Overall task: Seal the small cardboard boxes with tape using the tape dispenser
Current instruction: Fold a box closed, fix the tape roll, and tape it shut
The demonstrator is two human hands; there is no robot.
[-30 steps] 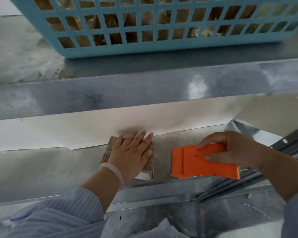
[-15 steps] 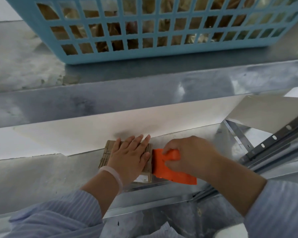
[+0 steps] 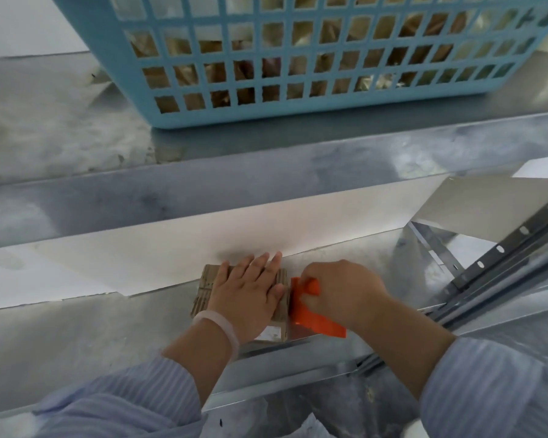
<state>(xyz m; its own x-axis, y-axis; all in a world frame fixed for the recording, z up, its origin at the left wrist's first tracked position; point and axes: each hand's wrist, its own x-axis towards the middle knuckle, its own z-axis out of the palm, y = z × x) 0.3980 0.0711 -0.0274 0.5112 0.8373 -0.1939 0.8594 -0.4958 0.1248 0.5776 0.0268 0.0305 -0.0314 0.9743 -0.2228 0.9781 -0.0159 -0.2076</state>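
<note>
Left hand [image 3: 247, 295]: lies flat, fingers [image 3: 260, 263] straight and together, pressing on top of the small cardboard box [image 3: 205, 287]; it curls round nothing.
Right hand [image 3: 342, 295]: closed round the orange tape dispenser [image 3: 312, 320]; its fingertips are hidden under the back of the hand.
Box: directly beneath the left palm on the metal bench [image 3: 76, 336], with one end showing past the little-finger side and a strip of edge on the thumb side.
Dispenser: its front edge meets the box edge just beside the left thumb.
Tape: I cannot make out any strip from here.
Step in hand: I judge the tape run is starting at the thumb-side edge.
Doing it well: bear down through the flat fingers so the box does not slide, draw the dispenser level across the seam, and lift the fingers out of its path as it comes.
Basket [image 3: 298, 116]: light blue lattice plastic, on the raised shelf well beyond the fingertips.
Basket contents: brownish packets glimpsed through the holes; what they are, I cannot tell.
</note>
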